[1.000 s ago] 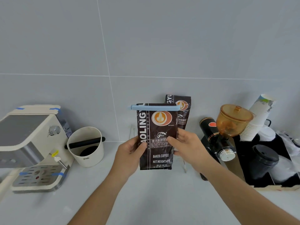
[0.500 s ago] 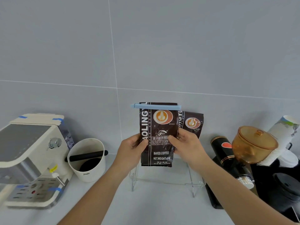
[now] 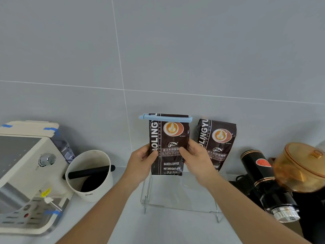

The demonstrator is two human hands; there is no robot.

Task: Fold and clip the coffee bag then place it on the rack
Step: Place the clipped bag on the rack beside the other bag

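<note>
Fold and clip part looks done: the blue sealing clip (image 3: 165,118) is snapped across the folded top of my coffee bag (image 3: 168,147), sitting pretty much level. So I'm on the last step, getting it onto the rack.

Right now I've got the bag upright in the air, label facing me. My left hand (image 3: 140,161) pinches the left edge with the thumb on the front and the other fingers behind, and my right hand (image 3: 195,159) does the same on the right edge. The bag's bottom seam hangs just above the back of the clear wire-framed rack (image 3: 179,206) on the counter (image 3: 105,224), not touching it as far as I can tell.

There's already a second coffee bag (image 3: 217,143) standing on the right side of the rack, leaning on the tiled wall (image 3: 158,50). So my guess for the next move: lower mine straight down into the free left spot, let it lean back against the wall like its neighbour, then let go. The rack is see-through, so judging its edge is a bit tricky. Also want to avoid bumping the other bag, or the white knock box (image 3: 90,175) off to my left.
</note>
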